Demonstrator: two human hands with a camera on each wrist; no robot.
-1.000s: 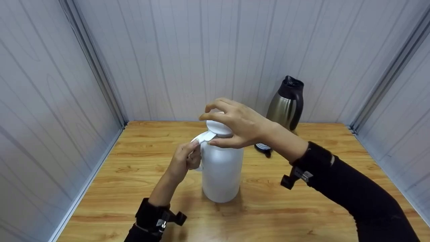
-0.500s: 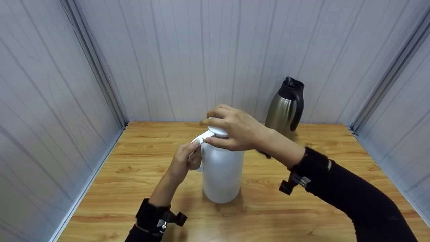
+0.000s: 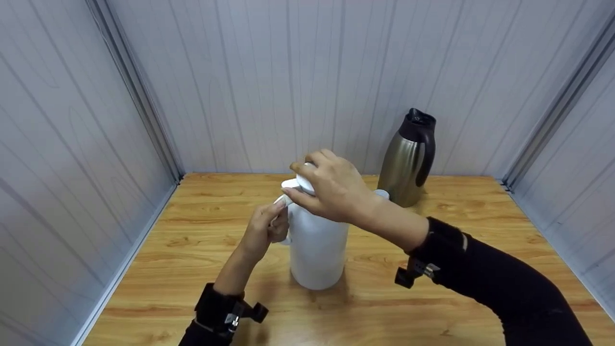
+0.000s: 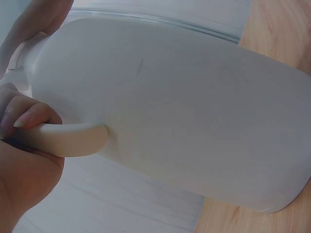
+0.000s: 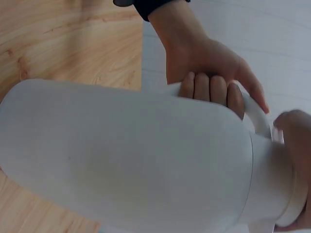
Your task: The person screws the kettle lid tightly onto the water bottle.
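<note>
Nearest the camera, the left hand has its fingers curled round the handle of the white jug, which stands upright on the wooden worktop, about midway across it. The handle is a smooth, rigid loop at the jug's shoulder, and it looks like the natural place to take hold: the body is broad, plain and glossy, so a bare palm on its wall would likely slip.

The shell looks like hard plastic, stiff rather than soft; it should not dent under a grip. How heavy it is depends on its contents, which the opaque wall hides. If it is an insulated jug, its liner may be fragile, so knocks are best avoided.

Above, the right hand sits over the jug's top, fingers and thumb clamped round the white round lid. The lid is small and smooth, and a grip round its rim suits it best.

Farther back, well apart from the jug and near the wall panels, stands a steel carafe with a dark top and handle.

No brand, label or writing can be read on either vessel.
</note>
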